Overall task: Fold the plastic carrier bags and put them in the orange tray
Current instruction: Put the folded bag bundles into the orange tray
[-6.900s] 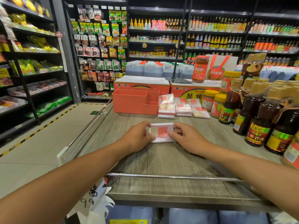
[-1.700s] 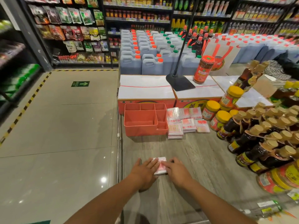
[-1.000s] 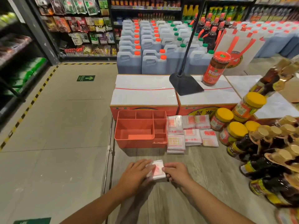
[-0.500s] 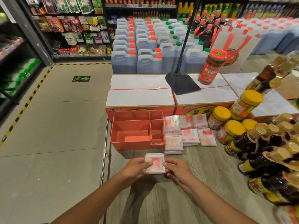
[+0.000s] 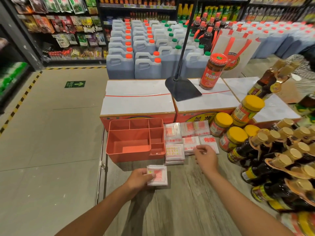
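The left grip (image 5: pixel 139 178) covered the left edge of the folded bag (image 5: pixel 158 176), whose red print was too small to read. The right grip (image 5: pixel 205 156) was blurred and hid part of the bag stacks (image 5: pixel 173 150). The sauce bottles (image 5: pixel 272 189) smeared out at the right edge.

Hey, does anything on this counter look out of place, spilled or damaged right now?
Nothing spilled or broken. One oddity: the orange tray looks empty, while the stacked bags sit on the table beside it. The left hand holds another folded bag in front of the tray.
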### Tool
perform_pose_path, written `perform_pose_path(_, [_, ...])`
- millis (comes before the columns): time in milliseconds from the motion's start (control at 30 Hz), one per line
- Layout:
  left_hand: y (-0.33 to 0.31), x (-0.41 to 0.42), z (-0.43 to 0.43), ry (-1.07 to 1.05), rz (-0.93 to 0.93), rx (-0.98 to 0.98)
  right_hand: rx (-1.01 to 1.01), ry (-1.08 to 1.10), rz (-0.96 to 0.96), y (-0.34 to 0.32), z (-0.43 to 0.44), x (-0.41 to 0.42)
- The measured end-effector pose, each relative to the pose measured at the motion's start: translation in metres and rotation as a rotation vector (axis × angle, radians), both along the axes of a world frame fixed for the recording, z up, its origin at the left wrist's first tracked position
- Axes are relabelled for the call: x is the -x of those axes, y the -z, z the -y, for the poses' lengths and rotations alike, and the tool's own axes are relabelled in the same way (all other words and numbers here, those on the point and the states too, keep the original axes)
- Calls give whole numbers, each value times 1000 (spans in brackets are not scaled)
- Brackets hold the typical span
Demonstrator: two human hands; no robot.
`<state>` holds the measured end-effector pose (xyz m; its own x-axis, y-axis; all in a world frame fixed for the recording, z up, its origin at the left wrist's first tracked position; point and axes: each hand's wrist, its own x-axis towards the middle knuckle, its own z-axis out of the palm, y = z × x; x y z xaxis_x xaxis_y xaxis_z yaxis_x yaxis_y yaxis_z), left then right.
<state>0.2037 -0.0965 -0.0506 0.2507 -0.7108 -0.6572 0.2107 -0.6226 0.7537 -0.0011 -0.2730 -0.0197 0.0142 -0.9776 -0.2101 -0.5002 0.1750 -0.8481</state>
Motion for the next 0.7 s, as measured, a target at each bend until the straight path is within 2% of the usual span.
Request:
perform_pose_path(67, [0,1,0,0,6,-6,34,-53,-62,-2,10,1])
perform_pose_path(200, [0,-1,2,8,-19,-20,-30,-264,-224,0,1,-20])
perform_pose_path(300, [-1,-2,1,9,-51,-36,-44,-330,-338,11,-4,-32])
perform_pose_path(700, [-10,-1,-1,42,-13,-17,-185,-230,-230,11,-2,-25])
